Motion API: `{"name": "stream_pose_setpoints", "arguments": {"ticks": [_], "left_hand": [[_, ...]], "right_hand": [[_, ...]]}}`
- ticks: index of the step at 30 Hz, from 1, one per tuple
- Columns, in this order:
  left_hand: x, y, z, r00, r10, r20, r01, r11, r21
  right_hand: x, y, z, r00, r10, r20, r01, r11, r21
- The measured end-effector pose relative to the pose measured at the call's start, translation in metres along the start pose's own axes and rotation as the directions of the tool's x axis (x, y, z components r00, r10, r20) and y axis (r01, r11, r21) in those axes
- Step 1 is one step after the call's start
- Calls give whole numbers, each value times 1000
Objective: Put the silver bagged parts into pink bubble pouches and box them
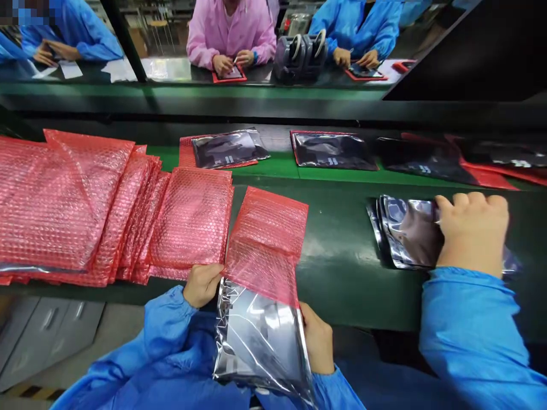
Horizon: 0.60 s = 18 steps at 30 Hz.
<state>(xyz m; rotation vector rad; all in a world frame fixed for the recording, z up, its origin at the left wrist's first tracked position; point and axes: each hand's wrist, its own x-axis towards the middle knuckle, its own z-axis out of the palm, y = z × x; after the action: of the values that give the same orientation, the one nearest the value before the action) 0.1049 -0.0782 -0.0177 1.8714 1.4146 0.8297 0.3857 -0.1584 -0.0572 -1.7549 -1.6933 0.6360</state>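
My left hand (204, 285) pinches the left edge of a red bubble-wrap bag (267, 233), near its opening. A shiny silver antistatic bag (262, 336) with a flat object inside reaches partly into that opening; its lower part hangs over the bench's front edge. At its right side my right hand (317, 339) is closed on the silver bag, with the fingertips hidden behind it. The far end of the red bag lies on the dark green bench (337, 285). Just to the left is a stack of red bubble-wrap bags (188, 222).
A larger pile of red bags (55, 210) fills the left. At the right, another person's hand (474, 233) touches a stack of silver bags (410, 233). Dark packages on red bags, one of them a package (333, 151), lie along the green strip. People work at the opposite bench (171, 88).
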Motion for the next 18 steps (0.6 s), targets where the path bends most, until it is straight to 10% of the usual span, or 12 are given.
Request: {"name": "stream_pose_setpoints", "arguments": {"ticks": [6, 10, 14, 18], "left_hand": [[1, 18, 14, 996, -62, -66, 53, 990, -127], [-3, 27, 19, 985, 125, -118, -123, 992, 25], [-25, 35, 6, 929, 366, 61, -371, 913, 172], [-53, 49, -18, 883, 354, 308, -397, 913, 88]], "right_hand": [[28, -5, -10, 994, -111, -1, 111, 992, 61], [28, -2, -23, 977, -178, 114, 174, 984, 44], [-4, -13, -47, 955, -146, 258, 123, 987, 102], [3, -38, -85, 965, -97, 242, 61, 987, 151]]}}
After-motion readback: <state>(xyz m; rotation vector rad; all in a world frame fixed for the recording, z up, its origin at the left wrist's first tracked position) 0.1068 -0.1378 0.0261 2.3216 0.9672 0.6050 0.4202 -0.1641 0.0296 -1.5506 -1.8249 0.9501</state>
